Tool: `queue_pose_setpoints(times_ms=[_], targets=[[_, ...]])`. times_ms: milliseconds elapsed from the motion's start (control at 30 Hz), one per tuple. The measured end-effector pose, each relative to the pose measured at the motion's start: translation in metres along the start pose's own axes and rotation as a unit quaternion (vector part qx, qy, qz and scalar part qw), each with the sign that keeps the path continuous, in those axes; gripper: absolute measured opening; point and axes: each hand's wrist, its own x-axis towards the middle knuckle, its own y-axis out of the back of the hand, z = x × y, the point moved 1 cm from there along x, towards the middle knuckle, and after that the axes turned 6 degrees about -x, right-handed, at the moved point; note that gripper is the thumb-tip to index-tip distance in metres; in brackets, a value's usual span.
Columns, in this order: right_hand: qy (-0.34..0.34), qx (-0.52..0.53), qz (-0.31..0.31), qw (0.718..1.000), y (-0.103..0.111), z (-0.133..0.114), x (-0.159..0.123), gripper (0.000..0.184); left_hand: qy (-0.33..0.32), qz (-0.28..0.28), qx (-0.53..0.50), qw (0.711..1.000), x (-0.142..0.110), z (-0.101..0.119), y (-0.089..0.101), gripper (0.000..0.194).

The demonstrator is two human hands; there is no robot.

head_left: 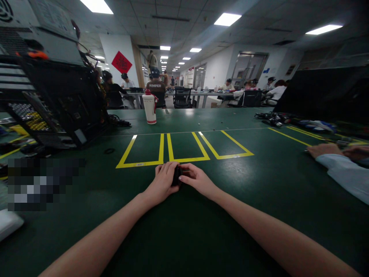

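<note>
Just in front of the yellow tape marks, my two hands meet around a small black object (pixel 177 176). Its kind cannot be made out, since fingers cover much of it. My left hand (pixel 165 177) is closed on its left side, with the thumb low and the fingers over the top. On the other side my right hand (pixel 198 177) has its fingers curled, thumb and fingertips at the object's right edge. Both hands are low over the green tabletop (pixel 184 227).
Yellow tape outlines (pixel 188 159) lie beyond my hands. A white bottle (pixel 150 109) with a red cap stands farther back. An opened computer case (pixel 57 92) is at left. A co-worker's hand (pixel 325 150) and sleeve are at right, near cables (pixel 272 118).
</note>
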Motion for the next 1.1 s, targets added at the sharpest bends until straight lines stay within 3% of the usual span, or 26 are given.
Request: queue_pose_setpoints(times_ms=[467, 733, 900, 1100], targets=[[0.013, 0.004, 0.007, 1.000, -0.0016, -0.0009, -0.0003, 0.031, -0.003, 0.012, 0.000, 1.000, -0.0001, -0.0035, -0.0029, 0.055], [0.008, 0.010, -0.011, 1.000, -0.0011, -0.0016, -0.0014, 0.033, 0.004, -0.011, -0.006, 1.000, -0.0004, 0.0021, 0.0029, 0.052], [0.022, 0.042, -0.002, 0.999, -0.0031, -0.0008, -0.0011, 0.027, -0.004, 0.015, 0.005, 1.000, 0.0007, -0.0023, -0.0034, 0.054], [0.020, 0.009, 0.004, 1.000, -0.0019, -0.0065, -0.0017, 0.030, -0.001, 0.014, 0.001, 1.000, 0.0005, -0.0037, -0.0042, 0.056]])
